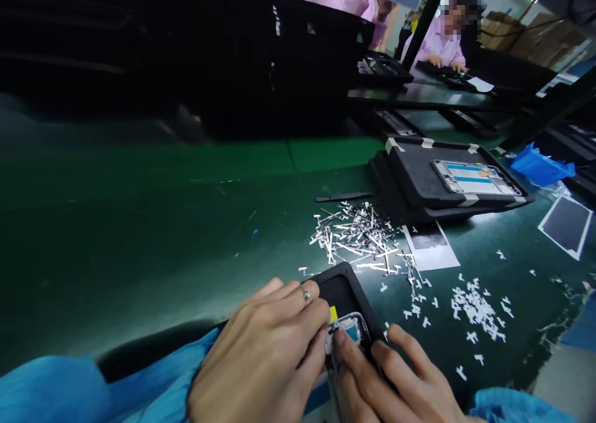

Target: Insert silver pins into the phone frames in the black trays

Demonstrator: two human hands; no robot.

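Observation:
A silver phone frame [357, 318] with blue strips rests in a black foam tray [342, 280] at the lower middle of the head view. Over its left side lies my left hand [272, 342], its fingers bent and pressed together at the frame; their tips are partly hidden. My right hand [386, 373] bends over the frame's right side. Its forefinger presses on the frame near the top end, with the other fingers curled along the tray's edge. A small yellow tab [333, 313] shows by the frame's top. Anything small between the fingertips is hidden.
Beyond the tray lies a heap of thin flex strips [358, 233], with dark tweezers [344, 197] behind. Small white T-shaped pieces [479, 311] are scattered right. Stacked foam trays [410, 187] carry another phone frame [477, 177]. A blue bin [540, 165] stands beyond; people in pink work behind.

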